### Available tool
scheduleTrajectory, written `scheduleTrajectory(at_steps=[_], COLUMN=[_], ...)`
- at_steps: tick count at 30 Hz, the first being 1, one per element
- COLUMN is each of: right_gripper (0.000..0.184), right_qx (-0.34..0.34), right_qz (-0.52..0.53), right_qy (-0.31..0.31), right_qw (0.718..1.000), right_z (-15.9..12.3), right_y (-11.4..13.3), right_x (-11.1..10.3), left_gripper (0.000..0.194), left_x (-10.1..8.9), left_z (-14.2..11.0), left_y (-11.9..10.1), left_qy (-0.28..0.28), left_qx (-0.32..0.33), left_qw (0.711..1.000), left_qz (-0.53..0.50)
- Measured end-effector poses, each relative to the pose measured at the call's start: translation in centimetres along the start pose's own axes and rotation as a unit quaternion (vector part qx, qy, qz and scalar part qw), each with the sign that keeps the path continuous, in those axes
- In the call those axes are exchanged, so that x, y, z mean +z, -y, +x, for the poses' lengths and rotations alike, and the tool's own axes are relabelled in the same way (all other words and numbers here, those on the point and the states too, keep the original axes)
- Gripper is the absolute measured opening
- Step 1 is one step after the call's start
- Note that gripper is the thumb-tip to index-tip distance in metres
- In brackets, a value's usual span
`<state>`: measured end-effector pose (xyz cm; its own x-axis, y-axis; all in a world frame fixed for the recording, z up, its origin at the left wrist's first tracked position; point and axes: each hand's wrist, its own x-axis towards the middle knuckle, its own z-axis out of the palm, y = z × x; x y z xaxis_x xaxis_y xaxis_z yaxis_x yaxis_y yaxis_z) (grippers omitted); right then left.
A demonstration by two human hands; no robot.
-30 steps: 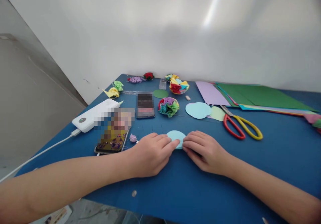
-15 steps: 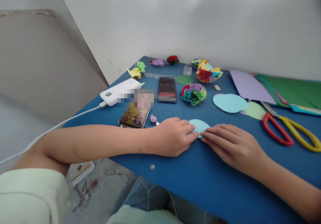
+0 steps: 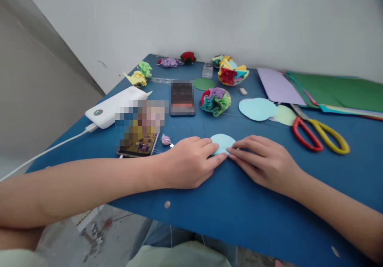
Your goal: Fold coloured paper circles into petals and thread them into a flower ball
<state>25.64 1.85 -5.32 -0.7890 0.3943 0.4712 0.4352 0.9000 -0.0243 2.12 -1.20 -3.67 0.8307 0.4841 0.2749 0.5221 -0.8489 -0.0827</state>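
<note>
- On the blue table (image 3: 209, 203), head view: multicoloured ruffled rosette (image 3: 216, 101) taken as landmark. Light-blue paper disc (image 3: 222, 140) lay flat on the person's side of it, near but apart.
- Left hand (image 3: 191, 161), on the near-left side of the rosette: thumb and index finger gripped the disc's near edge.
- Right hand (image 3: 266, 161), on the near-right side of the rosette: thumb and fingers drawn together, pinching the same edge; fingertips of both hands almost met.
- Left of the rosette: dark phone (image 3: 182, 97) just beside; a second phone (image 3: 142, 141) and white power bank (image 3: 110, 109) farther out.
- Right of the rosette: overlapping cut discs (image 3: 257, 109), then scissors (image 3: 313, 122) with red and yellow handles.
- Behind the rosette: green disc (image 3: 204, 84), yellow-and-red paper ball (image 3: 231, 76); coloured sheets (image 3: 338, 91) lay behind and well to its right.
</note>
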Motion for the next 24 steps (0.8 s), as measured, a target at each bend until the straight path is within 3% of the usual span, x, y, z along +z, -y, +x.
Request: scheduleTrajectory(at_steps=[24], right_gripper=[0.013], right_qx=[-0.006], right_qz=[-0.048], right_qy=[0.011], right_qw=[0.999], right_z=[0.70], right_y=[0.48], right_x=[-0.33], left_gripper=[0.037], left_x=[-0.49], left_z=[0.05], left_y=[-0.08], left_qy=[0.034], left_qx=[0.002], left_qw=[0.999], left_qz=[0.006])
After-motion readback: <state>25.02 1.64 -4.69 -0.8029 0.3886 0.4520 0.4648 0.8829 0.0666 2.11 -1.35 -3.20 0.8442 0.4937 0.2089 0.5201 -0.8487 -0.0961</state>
